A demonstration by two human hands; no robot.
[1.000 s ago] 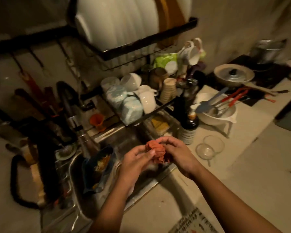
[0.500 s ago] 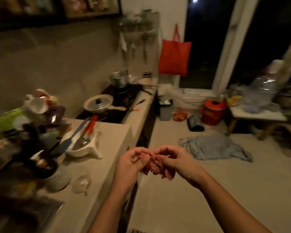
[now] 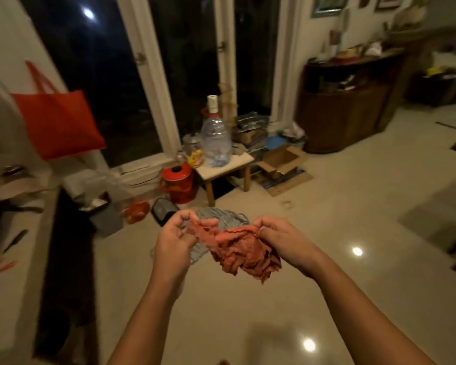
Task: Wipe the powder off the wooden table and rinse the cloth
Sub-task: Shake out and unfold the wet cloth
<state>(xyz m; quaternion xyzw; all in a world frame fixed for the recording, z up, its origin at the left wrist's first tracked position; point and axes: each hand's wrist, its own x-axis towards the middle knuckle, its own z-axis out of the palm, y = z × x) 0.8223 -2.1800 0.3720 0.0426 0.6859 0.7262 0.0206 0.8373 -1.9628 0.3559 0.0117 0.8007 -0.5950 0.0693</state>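
Both hands hold the cloth at chest height over the floor: the left hand [image 3: 174,239] pinches one edge between thumb and fingertips, and the right hand [image 3: 282,239] grips the opposite edge, so that the cloth [image 3: 237,248] hangs between them in a crumpled, partly opened bunch. No wooden desk with powder on it lies within this view, and no tap or sink either; whether wiping or rinsing has been done cannot be told. Judging by the spreading grip, the cloth is being opened out ready for use. Materials: the cloth is a soft, reddish-orange textile, thin, deeply wrinkled, with a ragged lower edge. The floor [image 3: 340,219] is pale, glossy tile that reflects ceiling lights. A grey rag [image 3: 221,216] lies flat on the floor just beyond the hands. A clear, ribbed plastic water jug [image 3: 216,139] stands on a small low stool [image 3: 225,165].
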